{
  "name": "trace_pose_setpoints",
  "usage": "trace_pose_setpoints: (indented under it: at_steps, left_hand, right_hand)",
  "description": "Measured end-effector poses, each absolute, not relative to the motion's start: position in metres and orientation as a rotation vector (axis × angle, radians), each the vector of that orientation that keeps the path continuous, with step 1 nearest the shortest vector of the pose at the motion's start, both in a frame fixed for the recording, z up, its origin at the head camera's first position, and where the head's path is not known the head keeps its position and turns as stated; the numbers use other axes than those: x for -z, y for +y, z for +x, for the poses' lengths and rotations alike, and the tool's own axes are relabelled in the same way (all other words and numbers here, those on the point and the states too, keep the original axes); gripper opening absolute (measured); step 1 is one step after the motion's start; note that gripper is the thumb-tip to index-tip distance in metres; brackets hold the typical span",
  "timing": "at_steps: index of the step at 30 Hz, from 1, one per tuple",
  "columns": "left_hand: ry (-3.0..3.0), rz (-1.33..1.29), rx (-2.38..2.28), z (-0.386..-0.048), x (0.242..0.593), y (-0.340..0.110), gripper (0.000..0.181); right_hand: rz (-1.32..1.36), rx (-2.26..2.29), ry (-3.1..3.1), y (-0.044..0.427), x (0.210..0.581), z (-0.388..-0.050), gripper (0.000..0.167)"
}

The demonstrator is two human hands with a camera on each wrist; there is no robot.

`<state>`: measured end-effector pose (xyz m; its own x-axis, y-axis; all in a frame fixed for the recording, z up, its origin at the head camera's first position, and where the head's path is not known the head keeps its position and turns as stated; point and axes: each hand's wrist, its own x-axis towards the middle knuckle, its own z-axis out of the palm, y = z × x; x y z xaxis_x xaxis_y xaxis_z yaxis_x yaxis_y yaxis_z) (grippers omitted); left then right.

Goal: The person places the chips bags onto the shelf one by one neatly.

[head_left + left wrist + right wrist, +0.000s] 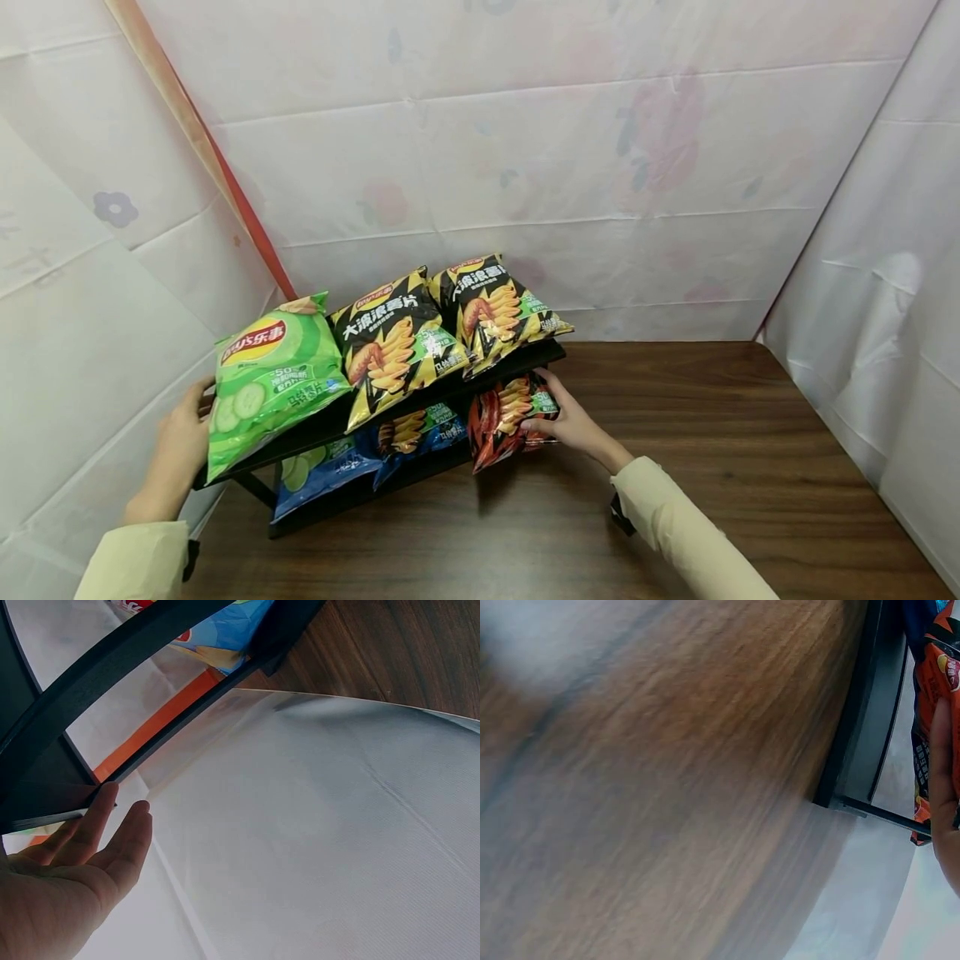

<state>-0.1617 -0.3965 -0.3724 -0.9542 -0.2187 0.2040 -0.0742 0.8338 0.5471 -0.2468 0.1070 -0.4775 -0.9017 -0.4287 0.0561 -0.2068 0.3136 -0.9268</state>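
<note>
A black two-tier rack (442,387) stands at an angle on the table. On its upper tier lie a green chip bag (277,367) and two black-and-yellow chip bags, one in the middle (393,342) and one at the right (498,312). My left hand (180,433) is at the rack's left end beside the green bag; in the left wrist view its fingers (97,821) extend against the black frame. On the lower tier's right end, my right hand (573,421) grips a red chip bag (498,421), thumb in front; its other fingers are partly hidden.
Two blue chip bags, one at the left (322,475) and one in the middle (420,433), lie on the lower tier. The brown wooden table (675,467) extends to the right. Pale patterned cloth (562,167) hangs behind and at both sides, with an orange-red strip (255,225) at the left corner.
</note>
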Motion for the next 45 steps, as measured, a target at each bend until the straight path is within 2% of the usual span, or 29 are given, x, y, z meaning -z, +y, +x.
trace_pose_setpoints:
  at_steps: [8, 16, 24, 31, 45]
  left_hand:
    - [-2.752, 0.216, 0.800, -0.160, 0.372, -0.396, 0.056]
    - [-2.766, 0.231, 0.812, -0.161, 0.372, -0.396, 0.058]
    - [-2.774, 0.247, 0.827, -0.160, 0.373, -0.395, 0.059]
    - [-2.769, 0.238, 0.831, -0.160, 0.373, -0.396, 0.060]
    - [-2.769, 0.236, 0.827, -0.162, 0.373, -0.398, 0.061]
  right_hand:
    - [-0.542, 1.594, 2.394, 0.096, 0.471, -0.250, 0.088]
    - [-0.557, 1.608, 2.300, 0.089, 0.443, -0.244, 0.087]
    - [-0.573, 1.614, 2.328, 0.081, 0.465, -0.264, 0.089]
    - [-0.589, 1.591, 2.314, 0.079, 0.464, -0.269, 0.092]
    - [-0.708, 1.422, 2.523, 0.081, 0.472, -0.280, 0.078]
